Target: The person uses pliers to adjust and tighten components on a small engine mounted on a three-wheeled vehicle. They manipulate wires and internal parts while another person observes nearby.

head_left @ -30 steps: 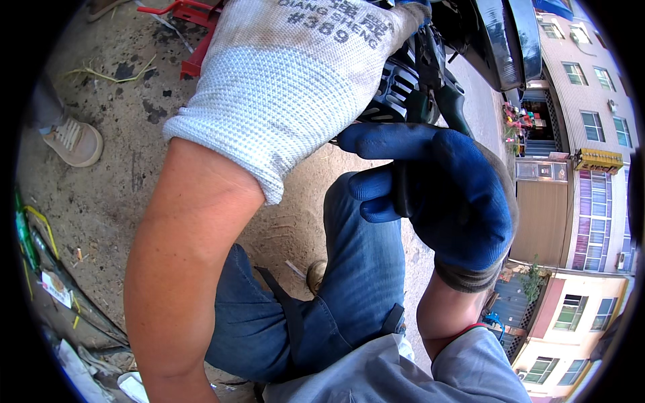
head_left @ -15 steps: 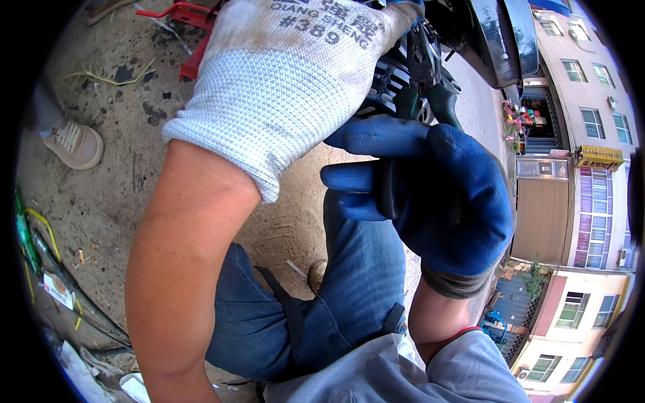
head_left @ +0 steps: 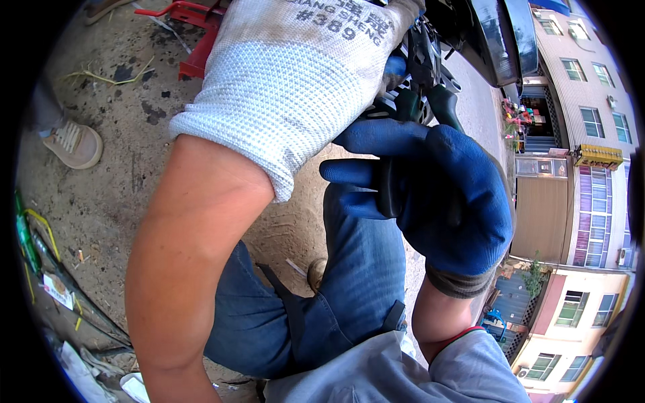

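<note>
My left hand (head_left: 302, 60), in a white knit glove with a dirty back, reaches up to a black machine part (head_left: 463, 27) at the top of the view. Its fingers curl in there, with a blue fingertip showing under the palm; what they grip is hidden. My right hand (head_left: 450, 195), in a blue coated glove, is closed round pliers with dark green and black handles (head_left: 406, 106). The handles spread apart through the palm, and the pliers' dark head points up beside my left fingers. The tips of the jaws are hard to make out.
A red metal frame (head_left: 195, 33) stands at the upper left. Another person's shoe (head_left: 77, 144) is on the dirty concrete (head_left: 127, 174). At the lower left lie a green bottle (head_left: 27, 235), black hoses and litter. Buildings (head_left: 578, 221) line the right.
My left hand and forearm have shifted slightly right, and a blue fingertip now shows below the palm. My right hand with the pliers has barely moved.
</note>
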### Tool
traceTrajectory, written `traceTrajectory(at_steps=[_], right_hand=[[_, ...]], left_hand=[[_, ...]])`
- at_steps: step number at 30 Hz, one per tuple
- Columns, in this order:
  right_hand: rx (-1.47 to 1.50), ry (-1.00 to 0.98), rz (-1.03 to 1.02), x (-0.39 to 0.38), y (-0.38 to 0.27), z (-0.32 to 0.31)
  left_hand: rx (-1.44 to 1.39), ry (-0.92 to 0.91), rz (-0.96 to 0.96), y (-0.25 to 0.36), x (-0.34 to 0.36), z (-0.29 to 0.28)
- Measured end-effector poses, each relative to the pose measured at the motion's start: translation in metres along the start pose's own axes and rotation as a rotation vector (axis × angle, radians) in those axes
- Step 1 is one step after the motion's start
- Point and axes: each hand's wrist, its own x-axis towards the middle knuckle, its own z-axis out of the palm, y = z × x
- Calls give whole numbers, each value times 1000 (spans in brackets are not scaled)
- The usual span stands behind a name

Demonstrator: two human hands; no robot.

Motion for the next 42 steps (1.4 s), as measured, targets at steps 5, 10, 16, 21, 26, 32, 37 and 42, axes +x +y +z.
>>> traceTrajectory(at_steps=[5,10,16,21,26,32,37,42], right_hand=[[33,-139,-139,2,5,-3],[13,-150,-171,2,3,-6],[-42,-196,-218,8,-4,-11],[-55,-273,-231,6,-10,-18],[-84,-296,-239,2,-12,-24],[-51,-349,-290,9,-9,-32],[-150,-388,-396,12,-5,-31],[-202,-361,-393,12,-5,-30]], left_hand=[[5,10,8,0,-1,0],[-2,19,4,2,-1,2],[5,45,9,4,-1,5],[7,49,4,6,1,3],[18,22,-8,8,1,-5],[32,-24,-23,13,6,-13],[40,-51,-36,13,11,-17],[42,-84,-39,13,13,-18]])
